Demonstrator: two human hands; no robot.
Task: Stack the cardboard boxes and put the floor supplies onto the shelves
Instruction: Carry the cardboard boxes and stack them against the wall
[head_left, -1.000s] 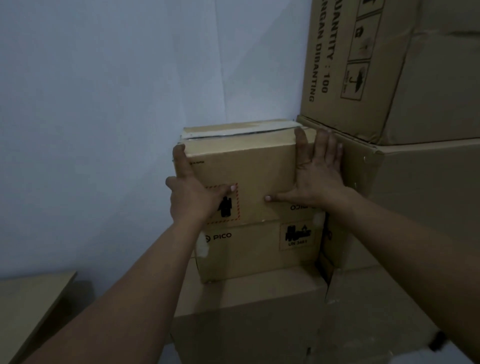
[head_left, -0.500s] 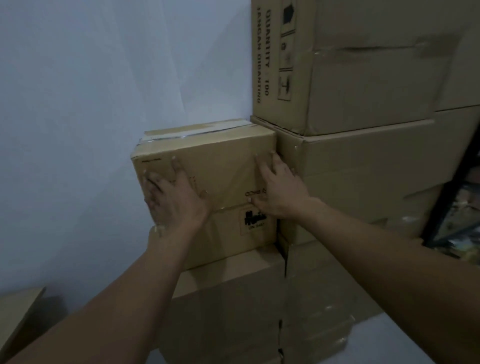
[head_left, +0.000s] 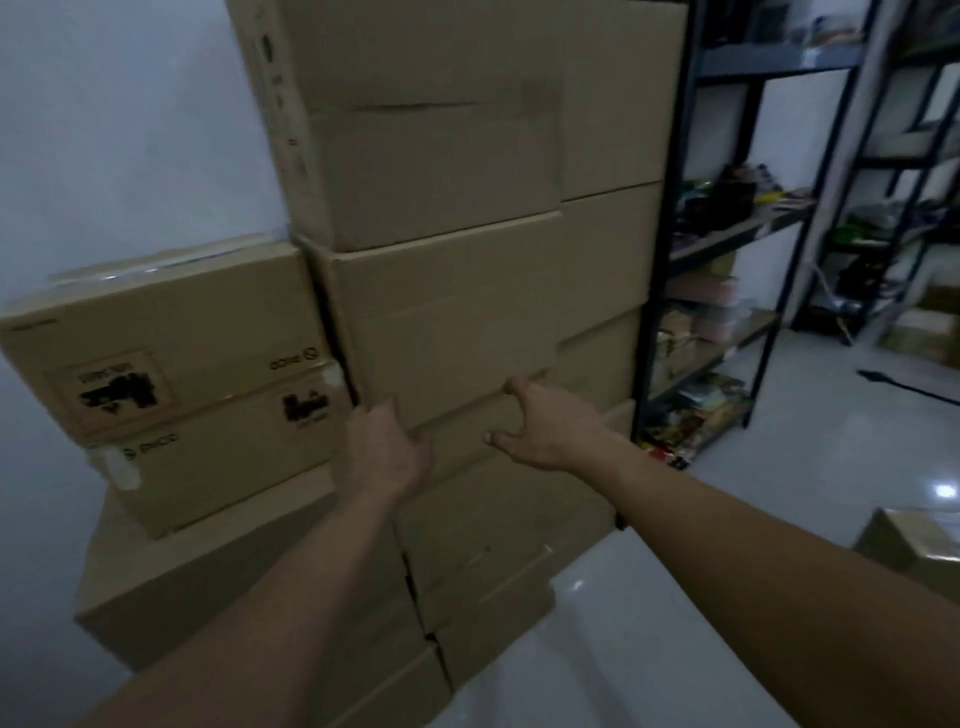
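Note:
A small cardboard box (head_left: 171, 332) with black labels lies on top of a second labelled box (head_left: 218, 457), both on a larger carton (head_left: 208, 566) by the white wall. To their right rises a tall stack of big cardboard boxes (head_left: 447, 312). My left hand (head_left: 387, 449) and my right hand (head_left: 545, 423) hang in front of that stack with loosely curled fingers, holding nothing and off the small box.
Black metal shelves (head_left: 727, 244) with mixed supplies stand right of the stack, more shelving (head_left: 893, 156) behind. Another cardboard box (head_left: 914, 540) sits on the shiny white floor (head_left: 779, 467) at the right edge. A dark object (head_left: 904, 384) lies on the floor farther back.
Both hands have come off the small top box and drawn back to the right. The view has swung right, bringing the shelves and floor into sight.

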